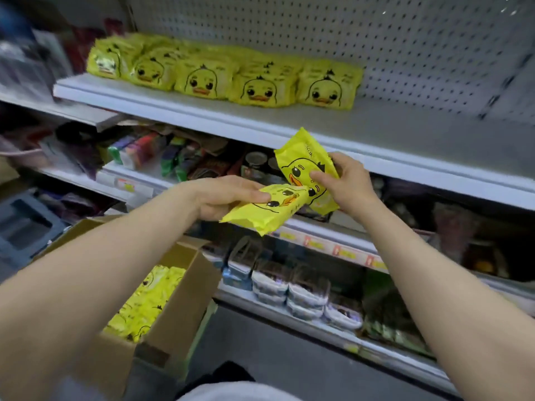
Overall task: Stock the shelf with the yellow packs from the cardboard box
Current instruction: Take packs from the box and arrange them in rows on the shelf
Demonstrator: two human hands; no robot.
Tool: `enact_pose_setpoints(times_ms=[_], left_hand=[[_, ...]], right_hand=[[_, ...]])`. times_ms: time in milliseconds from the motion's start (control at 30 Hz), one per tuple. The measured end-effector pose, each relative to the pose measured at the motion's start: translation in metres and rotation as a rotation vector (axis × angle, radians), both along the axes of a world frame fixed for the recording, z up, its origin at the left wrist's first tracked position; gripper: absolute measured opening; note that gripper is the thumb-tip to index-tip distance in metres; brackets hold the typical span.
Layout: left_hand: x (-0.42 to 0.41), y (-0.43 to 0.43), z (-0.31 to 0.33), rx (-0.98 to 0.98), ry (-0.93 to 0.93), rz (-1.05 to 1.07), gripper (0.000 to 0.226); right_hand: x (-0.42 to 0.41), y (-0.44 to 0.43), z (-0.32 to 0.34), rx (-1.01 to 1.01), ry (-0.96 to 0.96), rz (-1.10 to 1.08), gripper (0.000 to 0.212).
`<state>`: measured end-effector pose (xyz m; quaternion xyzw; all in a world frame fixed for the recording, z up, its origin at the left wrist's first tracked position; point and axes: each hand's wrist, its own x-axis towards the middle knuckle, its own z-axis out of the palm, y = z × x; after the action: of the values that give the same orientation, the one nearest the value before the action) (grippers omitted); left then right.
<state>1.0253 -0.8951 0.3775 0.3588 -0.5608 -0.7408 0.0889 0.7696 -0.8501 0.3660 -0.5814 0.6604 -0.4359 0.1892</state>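
Observation:
My left hand grips one yellow duck-face pack lying almost flat in front of me. My right hand holds a second yellow pack, tilted upright, its lower end overlapping the first pack. Both are held below the front edge of the white top shelf. On that shelf, several yellow packs stand in a row at the left, with bare shelf to their right. The open cardboard box sits low at my left with more yellow packs inside.
A white pegboard backs the top shelf. Lower shelves hold mixed goods: colourful packets at the left, stacked tubs below my hands, dark items at the right. Price tags line the shelf edges. The adjacent unit at the left is blurred.

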Motion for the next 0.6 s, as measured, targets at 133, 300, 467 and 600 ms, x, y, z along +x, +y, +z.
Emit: enact_pose_setpoints(times_ms=[133,300,467,600], left_hand=[[-0.045,-0.014,0.044,-0.179,-0.129,-0.153,0.049],[-0.097,-0.036,0.091,-0.536,-0.320,-0.113,0.035],[-0.145,-0.077,0.113,-0.797,-0.418,-0.121,0.039],[-0.179,-0.120,0.113,-0.934,-0.537,-0.154,0.079]], right_hand=[[-0.048,0.015,0.030,-0.109,-0.064,-0.098,0.042],[-0.096,0.041,0.059,-0.176,-0.029,-0.166,0.020],[-0.139,0.044,0.079,-0.188,0.017,-0.245,0.023],[-0.160,0.029,0.088,-0.168,0.031,-0.242,0.018]])
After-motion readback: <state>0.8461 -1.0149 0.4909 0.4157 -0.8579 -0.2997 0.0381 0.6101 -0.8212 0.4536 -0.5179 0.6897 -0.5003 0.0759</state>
